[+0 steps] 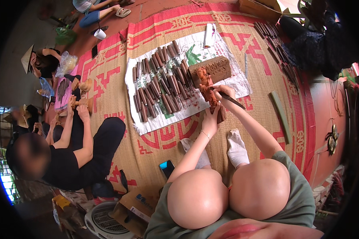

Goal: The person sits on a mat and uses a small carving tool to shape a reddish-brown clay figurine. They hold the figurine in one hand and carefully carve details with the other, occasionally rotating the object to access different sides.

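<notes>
A reddish-brown carved wooden figurine [206, 89] stands out in front of me, over the near right part of a white cloth sack [155, 126]. My left hand [210, 121] is closed around its lower end. My right hand [226, 93] grips a carving chisel [237, 103] with a dark handle, held at the figurine's middle; fingers and figurine hide its tip. Behind the figurine's upper part lies a brown wooden block [219, 68] with a carved face. Whether they touch, I cannot tell. Several dark-handled carving tools [173, 84] lie in rows on the sack, left of the block.
A red-patterned straw mat [147, 145] covers the floor. Nearby are a white tube [208, 36], a green-grey strip [281, 115], more tools [281, 55] at right and a phone [167, 168]. A co-worker [71, 147] handles a wooden piece [83, 104] at left.
</notes>
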`<action>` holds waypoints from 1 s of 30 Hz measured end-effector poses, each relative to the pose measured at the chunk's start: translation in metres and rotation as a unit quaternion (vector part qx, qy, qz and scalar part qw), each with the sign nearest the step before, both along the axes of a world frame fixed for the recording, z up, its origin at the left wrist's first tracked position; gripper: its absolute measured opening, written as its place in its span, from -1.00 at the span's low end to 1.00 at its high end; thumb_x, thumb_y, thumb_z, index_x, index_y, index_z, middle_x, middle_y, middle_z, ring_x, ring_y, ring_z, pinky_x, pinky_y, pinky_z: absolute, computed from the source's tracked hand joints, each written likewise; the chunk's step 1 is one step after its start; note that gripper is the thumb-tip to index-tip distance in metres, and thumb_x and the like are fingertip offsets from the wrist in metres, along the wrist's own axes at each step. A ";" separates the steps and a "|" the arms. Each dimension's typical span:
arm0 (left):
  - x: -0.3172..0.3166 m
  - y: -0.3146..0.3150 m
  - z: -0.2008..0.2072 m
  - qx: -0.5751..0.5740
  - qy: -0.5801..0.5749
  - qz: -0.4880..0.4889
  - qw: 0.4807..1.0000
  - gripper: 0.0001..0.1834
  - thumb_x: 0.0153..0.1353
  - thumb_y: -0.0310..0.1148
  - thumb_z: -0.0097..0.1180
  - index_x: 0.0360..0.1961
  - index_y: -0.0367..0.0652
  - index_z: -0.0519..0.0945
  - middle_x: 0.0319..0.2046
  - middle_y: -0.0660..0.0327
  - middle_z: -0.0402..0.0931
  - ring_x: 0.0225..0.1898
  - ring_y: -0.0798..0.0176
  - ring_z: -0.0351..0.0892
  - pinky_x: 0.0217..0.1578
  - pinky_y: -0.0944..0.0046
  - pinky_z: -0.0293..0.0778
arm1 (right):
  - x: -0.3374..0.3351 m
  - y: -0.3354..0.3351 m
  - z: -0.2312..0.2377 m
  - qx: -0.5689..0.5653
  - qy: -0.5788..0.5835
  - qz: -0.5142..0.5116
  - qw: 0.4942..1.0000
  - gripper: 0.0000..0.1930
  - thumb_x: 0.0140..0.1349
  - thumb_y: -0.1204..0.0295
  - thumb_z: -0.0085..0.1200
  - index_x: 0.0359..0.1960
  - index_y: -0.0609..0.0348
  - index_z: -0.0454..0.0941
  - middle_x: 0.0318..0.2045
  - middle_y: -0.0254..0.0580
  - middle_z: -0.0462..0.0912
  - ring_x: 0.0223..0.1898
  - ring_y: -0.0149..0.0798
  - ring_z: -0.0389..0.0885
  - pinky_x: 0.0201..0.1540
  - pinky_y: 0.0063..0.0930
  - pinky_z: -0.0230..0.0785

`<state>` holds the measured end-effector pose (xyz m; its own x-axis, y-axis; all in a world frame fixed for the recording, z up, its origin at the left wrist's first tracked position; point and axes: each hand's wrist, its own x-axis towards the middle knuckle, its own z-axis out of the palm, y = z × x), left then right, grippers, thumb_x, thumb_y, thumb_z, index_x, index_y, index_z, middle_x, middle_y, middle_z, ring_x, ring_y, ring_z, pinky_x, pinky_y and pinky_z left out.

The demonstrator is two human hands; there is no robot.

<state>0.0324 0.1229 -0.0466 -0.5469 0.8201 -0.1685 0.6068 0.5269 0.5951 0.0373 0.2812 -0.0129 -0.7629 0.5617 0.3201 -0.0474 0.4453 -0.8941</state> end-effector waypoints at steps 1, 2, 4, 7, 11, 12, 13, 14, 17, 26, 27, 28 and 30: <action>0.003 -0.001 0.000 -0.004 0.003 0.003 1.000 0.05 -0.15 -0.53 0.32 0.38 0.19 0.05 0.01 -0.20 0.15 -0.09 -0.30 0.41 -0.22 -0.04 0.54 | 0.003 0.000 -0.006 -0.014 -0.009 0.003 1.000 -0.83 0.10 0.53 0.13 -0.58 0.34 0.44 -0.47 -0.09 0.67 -0.46 -0.49 0.57 -0.42 -0.52 0.42; 0.002 0.000 -0.001 -0.007 0.010 0.006 1.000 0.05 -0.14 -0.53 0.31 0.38 0.23 0.06 0.03 -0.20 0.15 -0.10 -0.30 0.43 -0.25 -0.04 0.56 | 0.006 0.000 -0.014 -0.028 -0.015 0.006 0.999 -0.83 0.10 0.52 0.13 -0.57 0.34 0.46 -0.47 -0.09 0.67 -0.47 -0.49 0.57 -0.42 -0.51 0.42; 0.001 0.002 -0.004 -0.011 0.017 0.004 1.000 0.06 -0.16 -0.51 0.34 0.38 0.16 0.04 -0.04 -0.18 0.15 -0.10 -0.29 0.40 -0.20 -0.02 0.53 | 0.012 0.001 -0.017 -0.066 -0.051 0.008 0.996 -0.84 0.11 0.51 0.14 -0.55 0.33 0.48 -0.47 -0.09 0.67 -0.47 -0.47 0.58 -0.42 -0.50 0.42; -0.001 -0.002 -0.004 -0.009 0.033 0.002 0.999 0.07 -0.16 -0.50 0.36 0.38 0.12 0.03 -0.07 -0.17 0.15 -0.10 -0.30 0.39 -0.18 -0.02 0.51 | 0.018 -0.002 -0.004 -0.052 -0.116 0.010 0.992 -0.85 0.14 0.57 0.14 -0.55 0.33 0.46 -0.54 -0.20 0.58 -0.36 -0.44 0.60 -0.35 -0.50 0.42; 0.002 0.001 0.001 -0.032 0.013 -0.008 0.999 0.07 -0.16 -0.50 0.36 0.38 0.11 0.01 -0.07 -0.18 0.15 -0.11 -0.32 0.40 -0.17 -0.04 0.51 | 0.004 -0.001 0.002 -0.055 0.005 -0.024 0.998 -0.87 0.17 0.60 0.10 -0.53 0.33 0.46 -0.46 -0.13 0.65 -0.31 -0.41 0.63 -0.31 -0.50 0.43; 0.000 0.002 -0.001 -0.020 0.020 -0.006 1.000 0.07 -0.16 -0.50 0.35 0.38 0.11 0.01 -0.07 -0.19 0.15 -0.10 -0.33 0.40 -0.17 -0.04 0.51 | 0.003 0.001 -0.004 -0.056 0.008 -0.016 0.998 -0.87 0.15 0.58 0.12 -0.52 0.34 0.48 -0.45 -0.11 0.65 -0.33 -0.41 0.62 -0.32 -0.50 0.43; -0.003 0.003 -0.002 -0.008 0.026 -0.005 1.000 0.07 -0.15 -0.50 0.35 0.37 0.12 0.01 -0.07 -0.19 0.15 -0.10 -0.33 0.40 -0.17 -0.05 0.52 | 0.002 0.004 -0.016 -0.057 0.011 -0.008 0.998 -0.87 0.13 0.55 0.13 -0.51 0.35 0.49 -0.44 -0.10 0.66 -0.36 -0.42 0.62 -0.32 -0.51 0.43; 0.000 0.002 -0.005 0.003 0.026 -0.002 1.000 0.07 -0.15 -0.50 0.35 0.37 0.12 0.01 -0.07 -0.20 0.15 -0.09 -0.33 0.40 -0.17 -0.05 0.52 | 0.007 0.002 -0.022 -0.060 0.007 0.000 0.998 -0.87 0.11 0.53 0.15 -0.50 0.36 0.50 -0.43 -0.08 0.66 -0.38 -0.43 0.61 -0.33 -0.52 0.43; 0.001 0.001 -0.011 0.012 0.018 0.002 1.000 0.05 -0.13 -0.51 0.33 0.37 0.15 0.00 -0.07 -0.24 0.16 -0.13 -0.37 0.41 -0.19 -0.08 0.51 | 0.024 -0.002 -0.032 -0.124 -0.053 0.014 0.991 -0.87 0.13 0.52 0.15 -0.50 0.33 0.51 -0.52 -0.18 0.63 -0.46 -0.51 0.53 -0.40 -0.55 0.39; -0.001 -0.001 -0.001 0.016 0.030 -0.010 0.999 0.02 -0.17 -0.53 0.35 0.34 0.06 0.08 -0.08 -0.19 0.17 -0.09 -0.32 0.38 -0.13 -0.02 0.48 | 0.002 0.001 -0.005 -0.016 -0.015 0.017 1.000 -0.87 0.09 0.49 0.18 -0.40 0.33 0.57 -0.43 -0.09 0.66 -0.46 -0.36 0.59 -0.38 -0.50 0.42; 0.000 0.000 0.000 0.015 0.031 -0.009 0.999 0.01 -0.17 -0.53 0.35 0.33 0.05 0.08 -0.09 -0.19 0.17 -0.09 -0.32 0.38 -0.13 -0.02 0.47 | 0.004 0.004 -0.013 0.032 0.006 0.028 0.999 -0.87 0.08 0.50 0.18 -0.40 0.33 0.56 -0.39 -0.06 0.66 -0.43 -0.30 0.61 -0.35 -0.47 0.44; 0.001 0.002 0.001 0.014 0.032 -0.008 0.999 0.00 -0.17 -0.52 0.36 0.33 0.04 0.09 -0.09 -0.19 0.18 -0.09 -0.32 0.38 -0.13 -0.02 0.47 | 0.008 0.008 -0.019 0.079 0.028 0.040 0.996 -0.88 0.08 0.51 0.18 -0.41 0.34 0.56 -0.35 -0.03 0.66 -0.39 -0.23 0.63 -0.32 -0.44 0.45; 0.000 0.000 -0.004 0.022 0.029 -0.001 0.999 -0.02 -0.16 -0.50 0.36 0.31 0.02 0.10 -0.10 -0.18 0.18 -0.10 -0.31 0.38 -0.12 -0.03 0.46 | 0.022 0.001 -0.016 0.078 -0.010 0.071 0.994 -0.88 0.07 0.51 0.18 -0.43 0.34 0.54 -0.24 0.01 0.64 -0.28 -0.07 0.64 -0.22 -0.36 0.47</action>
